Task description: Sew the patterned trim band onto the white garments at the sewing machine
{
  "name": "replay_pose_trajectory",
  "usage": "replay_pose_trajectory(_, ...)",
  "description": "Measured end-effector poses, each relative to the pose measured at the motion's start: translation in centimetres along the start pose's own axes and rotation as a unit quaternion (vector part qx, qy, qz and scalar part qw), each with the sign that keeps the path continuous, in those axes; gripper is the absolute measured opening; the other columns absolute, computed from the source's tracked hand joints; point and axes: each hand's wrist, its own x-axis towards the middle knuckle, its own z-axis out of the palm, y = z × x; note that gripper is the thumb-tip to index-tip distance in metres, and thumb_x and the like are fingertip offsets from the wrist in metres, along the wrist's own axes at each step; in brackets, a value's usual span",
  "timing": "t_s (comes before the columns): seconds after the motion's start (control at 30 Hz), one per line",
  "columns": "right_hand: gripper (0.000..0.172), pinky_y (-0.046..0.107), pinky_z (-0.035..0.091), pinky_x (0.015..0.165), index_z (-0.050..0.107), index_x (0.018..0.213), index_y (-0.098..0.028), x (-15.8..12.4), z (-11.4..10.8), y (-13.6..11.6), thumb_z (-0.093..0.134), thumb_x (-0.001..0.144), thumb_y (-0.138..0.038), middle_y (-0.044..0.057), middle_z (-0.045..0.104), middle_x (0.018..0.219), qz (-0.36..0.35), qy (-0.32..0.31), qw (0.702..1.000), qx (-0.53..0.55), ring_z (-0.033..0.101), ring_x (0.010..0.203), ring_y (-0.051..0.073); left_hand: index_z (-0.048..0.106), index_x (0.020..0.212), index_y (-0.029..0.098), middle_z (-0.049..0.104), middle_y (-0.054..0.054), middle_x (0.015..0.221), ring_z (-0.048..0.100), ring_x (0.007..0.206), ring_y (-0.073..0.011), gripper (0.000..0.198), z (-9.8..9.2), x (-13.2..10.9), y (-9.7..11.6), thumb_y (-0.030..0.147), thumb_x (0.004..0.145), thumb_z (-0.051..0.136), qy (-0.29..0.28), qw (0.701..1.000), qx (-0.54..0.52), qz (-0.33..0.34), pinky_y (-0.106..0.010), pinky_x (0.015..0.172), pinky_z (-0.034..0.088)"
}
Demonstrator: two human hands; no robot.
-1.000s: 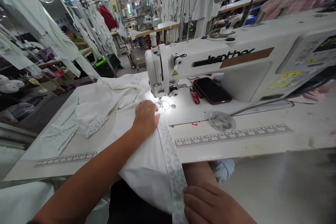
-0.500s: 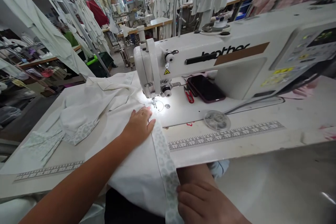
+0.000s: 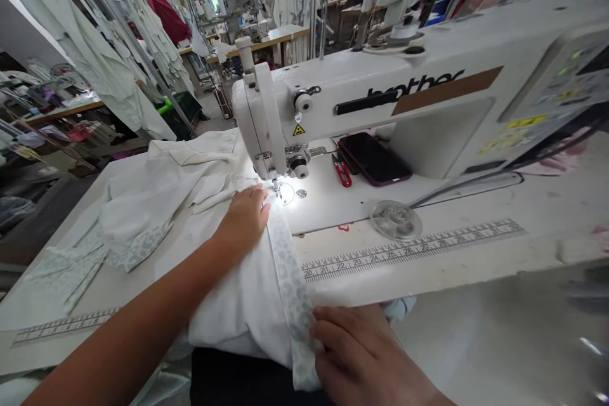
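Observation:
White cloth [image 3: 223, 314] with a pale grey-green leopard-print band [image 3: 287, 273] along its right edge lies on the sewing table and hangs over its front. My left hand [image 3: 245, 216] rests on the cloth just left of the needle, fingers stretched out flat and thumb by the band. Closer to me, at the table's front edge, my right hand [image 3: 354, 346] pinches the band's outer edge between thumb and fingers. The lit needle and presser foot [image 3: 277, 187] of a white sewing machine [image 3: 314, 114] stand right beyond my left fingertips.
Red thread snips [image 3: 341, 171] and a dark phone [image 3: 375, 158] lie under the machine arm. A clear bobbin case or disc [image 3: 396, 221] sits beside a printed ruler [image 3: 413, 250]. More bunched cloth [image 3: 143, 203] covers the table's left side. Hanging garments and other machines fill the background.
The cloth's near end has moved up toward the machine, and my right hand has moved up with it. My left hand stays flat by the needle. The view has shifted slightly.

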Motion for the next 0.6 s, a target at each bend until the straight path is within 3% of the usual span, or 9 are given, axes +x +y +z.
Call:
replay_pose_trajectory(0.23,0.026,0.030,0.053,0.095,0.061,0.094,-0.018,0.3,0.5,-0.7,0.045,0.079,-0.005,0.004,0.073,0.092,0.010,0.012,1.000,0.019,0.070,0.091,0.017,0.043,0.127,0.015,0.048,-0.016,0.140,0.039,0.136,-0.0287,0.036,-0.8,-6.5,4.7,0.028,0.094,0.047,-0.026,0.995,-0.026,0.088,-0.056,0.112,0.033)
replay_pose_trajectory(0.37,0.027,0.032,0.051,0.098,0.060,0.095,-0.017,-0.4,0.7,-0.4,0.043,0.079,-0.003,0.005,0.073,0.094,-0.005,-0.014,1.000,0.020,0.069,0.094,0.017,0.043,0.131,0.012,0.049,-0.015,0.141,0.039,0.136,-0.0288,0.041,-0.4,-8.1,5.0,0.029,0.095,0.048,-0.035,0.989,-0.002,0.144,-0.055,0.112,0.034)
replay_pose_trajectory(0.6,0.032,0.036,0.050,0.100,0.060,0.101,-0.020,-1.5,1.0,0.0,0.041,0.081,-0.002,0.005,0.072,0.100,-0.019,-0.066,0.997,0.018,0.065,0.106,0.019,0.057,0.114,0.009,0.062,-0.014,0.122,0.054,0.121,-0.0257,0.025,-0.6,-8.6,4.7,0.022,0.094,0.049,0.016,0.978,-0.009,0.207,-0.047,0.108,0.044)
